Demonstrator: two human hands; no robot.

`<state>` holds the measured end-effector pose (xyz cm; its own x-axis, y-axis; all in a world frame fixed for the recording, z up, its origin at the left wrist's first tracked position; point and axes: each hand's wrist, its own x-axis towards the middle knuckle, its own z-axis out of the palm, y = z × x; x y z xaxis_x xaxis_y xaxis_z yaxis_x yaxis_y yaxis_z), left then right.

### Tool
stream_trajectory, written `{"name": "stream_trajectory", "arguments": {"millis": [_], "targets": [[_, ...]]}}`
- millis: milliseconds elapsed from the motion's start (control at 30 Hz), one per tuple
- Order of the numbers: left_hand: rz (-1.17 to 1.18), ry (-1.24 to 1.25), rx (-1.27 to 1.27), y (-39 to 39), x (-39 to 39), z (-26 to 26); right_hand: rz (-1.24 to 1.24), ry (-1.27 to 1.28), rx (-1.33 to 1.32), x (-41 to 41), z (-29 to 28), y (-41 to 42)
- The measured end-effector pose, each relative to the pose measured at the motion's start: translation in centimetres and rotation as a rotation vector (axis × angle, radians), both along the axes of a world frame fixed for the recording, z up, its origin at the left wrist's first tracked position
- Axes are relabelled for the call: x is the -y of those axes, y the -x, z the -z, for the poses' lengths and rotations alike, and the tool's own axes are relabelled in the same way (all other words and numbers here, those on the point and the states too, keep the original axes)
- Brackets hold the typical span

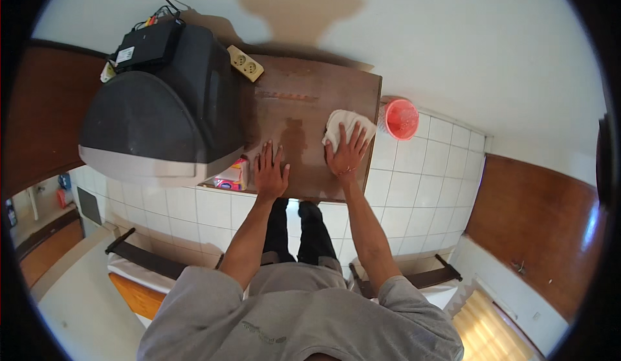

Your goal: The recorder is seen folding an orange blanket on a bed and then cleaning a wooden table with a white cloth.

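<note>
My right hand [347,156] presses with spread fingers on a cream cloth [345,123], which lies flat near the right edge of a brown wooden tabletop [310,77]. Resting palm down on the same wood, my left hand [270,174] holds nothing, and its fingers are apart. Just left of it stands a pink and white packet [236,174] by the front edge. A big dark CRT television [155,108] fills the left part of the table, with a black set-top box [150,45] on top.
A beige power strip [246,63] lies behind the television's right side, by the wall. On the tiled floor right of the table is a pink bucket [401,120]. Dark-framed chairs [145,259] stand behind me on both sides. A brown door [531,235] is at the right.
</note>
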<state>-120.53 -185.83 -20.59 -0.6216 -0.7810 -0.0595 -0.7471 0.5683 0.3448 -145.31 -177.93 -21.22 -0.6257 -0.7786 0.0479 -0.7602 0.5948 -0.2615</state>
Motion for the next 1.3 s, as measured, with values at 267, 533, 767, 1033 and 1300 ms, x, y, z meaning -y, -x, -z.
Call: {"name": "stream_trajectory", "arguments": {"millis": [267, 533, 767, 1033, 1300], "targets": [[-0.027, -0.011, -0.014, 1.1, 0.7, 0.2, -0.091, 0.033, -0.135, 11.8, -0.1, 14.3], [-0.063, 0.013, -0.009, 1.4, 0.6, 0.6, -0.206, 0.035, -0.135, 9.8, 1.8, 14.4], [-0.082, 0.027, 0.002, 1.0, 0.4, 0.4, -0.215, -0.099, 0.131, -6.9, -1.5, 0.4], [-0.083, 0.020, -0.015, 0.6, 0.3, 0.4, -0.150, 0.020, 0.099, -9.5, -0.3, -3.5], [-0.048, 0.030, -0.020, 1.5, 0.4, 0.6, -0.044, 0.116, -0.117, 10.4, 1.3, 13.0]]}}
